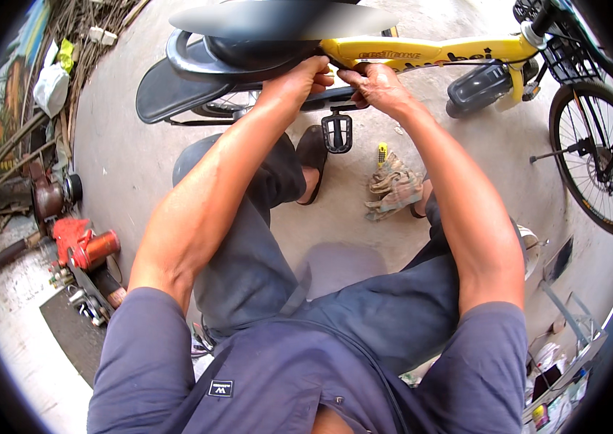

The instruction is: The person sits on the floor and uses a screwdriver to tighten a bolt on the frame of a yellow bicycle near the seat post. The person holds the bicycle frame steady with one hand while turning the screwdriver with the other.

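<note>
A yellow bicycle frame (429,52) with a black saddle (259,54) stretches across the top of the view. Just below the rear end of the yellow tube, my two hands work close together. My left hand (298,81) is closed, its fingers curled in a pinch beneath the saddle. Beside it, my right hand (380,87) has its fingers bent together against the underside of the frame. Whatever the fingertips hold is too small or hidden to make out. A black pedal (337,132) hangs under the hands.
A crumpled rag (395,186) and a yellow-handled tool (382,153) lie on the floor between my feet. A second bicycle's wheel (592,155) stands at right. Red machinery (82,244) sits at left, below a heap of sticks (93,58). A metal rack (574,340) is lower right.
</note>
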A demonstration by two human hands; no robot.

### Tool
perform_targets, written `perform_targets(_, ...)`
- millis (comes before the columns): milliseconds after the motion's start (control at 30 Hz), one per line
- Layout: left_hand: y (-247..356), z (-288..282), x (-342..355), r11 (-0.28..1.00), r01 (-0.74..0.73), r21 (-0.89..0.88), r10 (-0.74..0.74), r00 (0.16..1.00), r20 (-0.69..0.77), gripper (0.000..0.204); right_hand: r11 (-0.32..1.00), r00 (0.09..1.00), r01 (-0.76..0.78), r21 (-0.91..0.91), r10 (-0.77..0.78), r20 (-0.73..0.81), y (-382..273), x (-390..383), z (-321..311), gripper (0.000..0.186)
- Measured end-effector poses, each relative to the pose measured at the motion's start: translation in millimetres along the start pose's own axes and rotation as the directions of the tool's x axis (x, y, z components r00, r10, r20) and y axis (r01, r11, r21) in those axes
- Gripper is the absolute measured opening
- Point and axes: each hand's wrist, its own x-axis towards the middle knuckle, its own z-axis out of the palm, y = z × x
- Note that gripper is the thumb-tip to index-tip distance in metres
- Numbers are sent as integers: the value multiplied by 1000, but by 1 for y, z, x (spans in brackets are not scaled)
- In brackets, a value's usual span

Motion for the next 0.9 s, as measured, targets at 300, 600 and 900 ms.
perform_targets(300,2,4,-1,999,33,-24,-33,999,21,23,997,1000,6,75,-6,2,12,-3,-1,32)
perform_targets(600,5,1,-4,997,70,-16,-70,997,18,19,994,994,112,3,-112,0,16,-4,0,21)
perform_targets(900,6,-1,-1,998,61,-26,-60,997,42,21,969,989,132,-210,-143,-42,12,2,2,27)
